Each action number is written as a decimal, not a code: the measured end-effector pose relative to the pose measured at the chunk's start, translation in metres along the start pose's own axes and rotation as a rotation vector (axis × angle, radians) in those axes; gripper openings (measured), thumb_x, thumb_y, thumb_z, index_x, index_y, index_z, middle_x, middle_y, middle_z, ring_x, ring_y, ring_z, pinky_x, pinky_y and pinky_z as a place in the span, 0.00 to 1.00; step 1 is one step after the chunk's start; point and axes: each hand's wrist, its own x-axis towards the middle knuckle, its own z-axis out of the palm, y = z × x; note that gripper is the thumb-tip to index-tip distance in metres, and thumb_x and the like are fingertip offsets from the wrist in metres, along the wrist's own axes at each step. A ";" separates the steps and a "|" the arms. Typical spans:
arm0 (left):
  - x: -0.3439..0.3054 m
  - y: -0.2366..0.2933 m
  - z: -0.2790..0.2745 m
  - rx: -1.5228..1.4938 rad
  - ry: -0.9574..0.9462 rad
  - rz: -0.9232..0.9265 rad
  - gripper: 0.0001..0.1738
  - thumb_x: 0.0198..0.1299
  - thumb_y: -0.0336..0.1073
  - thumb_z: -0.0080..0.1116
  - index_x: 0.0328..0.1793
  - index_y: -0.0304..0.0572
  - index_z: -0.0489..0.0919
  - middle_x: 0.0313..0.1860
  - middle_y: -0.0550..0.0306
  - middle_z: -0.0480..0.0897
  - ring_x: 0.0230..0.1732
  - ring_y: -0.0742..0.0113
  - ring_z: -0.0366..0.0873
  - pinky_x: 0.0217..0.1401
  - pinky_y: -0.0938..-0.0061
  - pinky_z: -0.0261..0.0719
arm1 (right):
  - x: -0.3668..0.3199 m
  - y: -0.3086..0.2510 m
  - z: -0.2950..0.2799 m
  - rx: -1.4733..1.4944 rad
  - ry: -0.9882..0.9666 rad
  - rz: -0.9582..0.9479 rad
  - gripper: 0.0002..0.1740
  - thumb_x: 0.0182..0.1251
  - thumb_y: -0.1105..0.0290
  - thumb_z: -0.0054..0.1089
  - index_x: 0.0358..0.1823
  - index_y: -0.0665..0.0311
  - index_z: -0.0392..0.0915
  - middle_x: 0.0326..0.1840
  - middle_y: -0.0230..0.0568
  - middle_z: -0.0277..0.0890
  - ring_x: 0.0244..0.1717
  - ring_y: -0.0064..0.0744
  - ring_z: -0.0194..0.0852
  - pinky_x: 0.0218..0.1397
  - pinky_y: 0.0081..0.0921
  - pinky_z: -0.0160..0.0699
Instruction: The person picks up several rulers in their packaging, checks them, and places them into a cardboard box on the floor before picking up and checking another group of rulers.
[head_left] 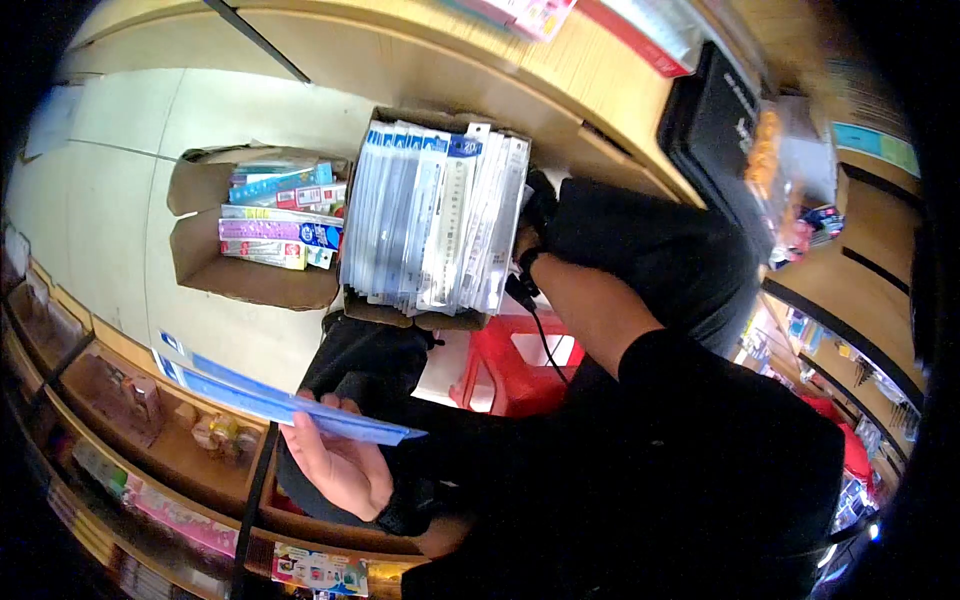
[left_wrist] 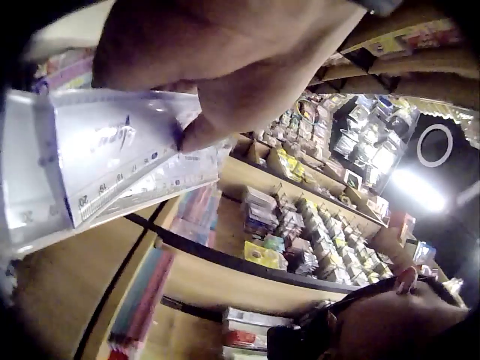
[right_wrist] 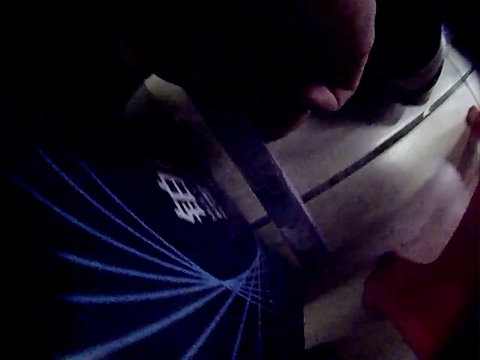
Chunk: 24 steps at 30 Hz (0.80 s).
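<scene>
At the lower left of the head view, my left hand pinches long flat blue packs between thumb and fingers. The left wrist view has this hand over clear-fronted ruler packs with printed scales. A cardboard box holds upright ruler packs. My right hand is low at that box's right side, mostly hidden. In the dark right wrist view, part of this hand shows near the top; its grip is unclear.
Beside the ruler box, an open carton holds colourful packets. Stocked wooden shelves run along the lower left. A red stool stands below the ruler box; a cable hangs by the right forearm. Another shelf edge spans the top.
</scene>
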 end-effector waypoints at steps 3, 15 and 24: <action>0.002 0.011 0.027 -0.164 -0.151 -0.008 0.14 0.60 0.33 0.55 0.51 0.39 0.71 0.42 0.55 0.78 0.37 0.66 0.75 0.40 0.71 0.73 | -0.018 0.043 -0.071 0.718 -0.149 0.250 0.09 0.55 0.76 0.50 0.21 0.69 0.76 0.15 0.49 0.72 0.11 0.39 0.71 0.11 0.36 0.64; -0.016 0.021 0.041 -0.266 -0.463 0.115 0.14 0.65 0.33 0.48 0.54 0.39 0.70 0.41 0.59 0.77 0.39 0.69 0.75 0.42 0.72 0.75 | -0.099 0.010 -0.416 1.315 -0.338 0.583 0.08 0.58 0.73 0.53 0.30 0.72 0.75 0.21 0.41 0.75 0.14 0.26 0.72 0.11 0.21 0.65; -0.016 0.008 0.004 -0.256 -0.497 0.155 0.13 0.64 0.31 0.49 0.53 0.34 0.72 0.45 0.54 0.78 0.44 0.69 0.75 0.51 0.72 0.72 | -0.067 -0.026 -0.427 1.088 0.128 0.347 0.16 0.50 0.64 0.57 0.14 0.71 0.78 0.19 0.51 0.78 0.13 0.35 0.74 0.26 0.27 0.77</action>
